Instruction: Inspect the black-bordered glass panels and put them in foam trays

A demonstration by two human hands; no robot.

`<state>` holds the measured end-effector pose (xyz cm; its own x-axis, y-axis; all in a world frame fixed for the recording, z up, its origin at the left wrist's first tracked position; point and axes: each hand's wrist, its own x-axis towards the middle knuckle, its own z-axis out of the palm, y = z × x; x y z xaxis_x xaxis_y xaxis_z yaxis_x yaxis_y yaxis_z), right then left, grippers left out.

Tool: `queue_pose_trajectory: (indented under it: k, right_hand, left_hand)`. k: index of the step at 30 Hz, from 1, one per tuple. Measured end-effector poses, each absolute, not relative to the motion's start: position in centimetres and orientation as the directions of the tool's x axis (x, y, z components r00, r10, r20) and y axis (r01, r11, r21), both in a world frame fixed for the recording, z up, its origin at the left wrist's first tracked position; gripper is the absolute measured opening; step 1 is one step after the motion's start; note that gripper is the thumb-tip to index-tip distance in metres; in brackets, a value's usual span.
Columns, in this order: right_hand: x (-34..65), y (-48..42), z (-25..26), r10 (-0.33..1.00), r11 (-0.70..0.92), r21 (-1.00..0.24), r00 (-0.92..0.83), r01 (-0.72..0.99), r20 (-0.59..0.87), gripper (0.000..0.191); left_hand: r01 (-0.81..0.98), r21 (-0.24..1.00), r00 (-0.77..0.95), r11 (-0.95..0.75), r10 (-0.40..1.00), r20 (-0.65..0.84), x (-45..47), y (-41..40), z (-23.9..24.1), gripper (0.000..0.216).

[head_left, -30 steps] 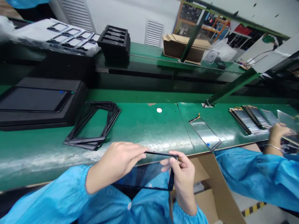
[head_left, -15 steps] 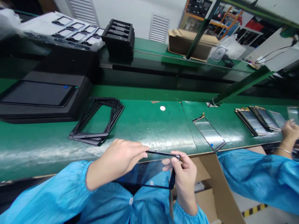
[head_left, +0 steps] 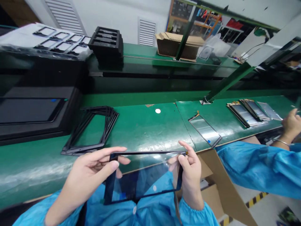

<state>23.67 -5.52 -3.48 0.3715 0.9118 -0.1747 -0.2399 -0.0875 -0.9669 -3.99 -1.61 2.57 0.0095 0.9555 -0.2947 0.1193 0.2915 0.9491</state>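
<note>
Between my two hands is a clear glass touch panel [head_left: 145, 179] with a black border, held tilted in front of my blue smock. My left hand [head_left: 94, 171] grips its left end, thumb on the near face and fingers behind. At the right end, my right hand [head_left: 189, 169] pinches the upper corner, and its index finger sticks up past the edge. Just beyond my left hand, a loose stack of black rectangular frames [head_left: 88, 146] lies on the green bench [head_left: 141, 131]. Another glass panel [head_left: 204, 130] with a blue tab lies on the bench to the right.
Left, a dark panel [head_left: 25, 110] rests on a black foam block [head_left: 70, 116]. Black trays [head_left: 105, 44] and cardboard dividers [head_left: 180, 47] stand on the shelf. Panel stacks [head_left: 242, 114] lie right, near a co-worker's hand [head_left: 291, 125]. An open carton [head_left: 225, 185] stands below the bench edge.
My left hand has moved from the panel's upper edge to its left end. The panel now shows more of its face. The view has shifted slightly to the right.
</note>
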Motion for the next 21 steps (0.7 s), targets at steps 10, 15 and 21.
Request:
queue_pose_trajectory:
  k: [10, 15, 21]
  right_hand:
    - [23.6, -5.6, -4.2, 0.931, -0.027, -0.976, 0.351, -0.217, -0.104, 0.024]
    - [24.0, -5.7, -4.1, 0.931, -0.053, -0.954, 0.332, -0.294, -0.154, 0.038]
    - [21.1, -4.5, -5.3, 0.939, -0.023, -0.856, 0.282, -0.517, -0.196, 0.095]
  left_hand:
    - [0.109, 0.964, -0.019, 0.241, 0.97, -0.24, -4.0, -2.2, 2.9, 0.025]
    - [0.113, 0.963, -0.039, 0.243, 0.97, -0.24, -4.3, -1.8, 2.4, 0.029]
    - [-0.169, 0.931, -0.009, 0.324, 0.944, -0.33, -2.1, -2.1, -2.5, 0.048]
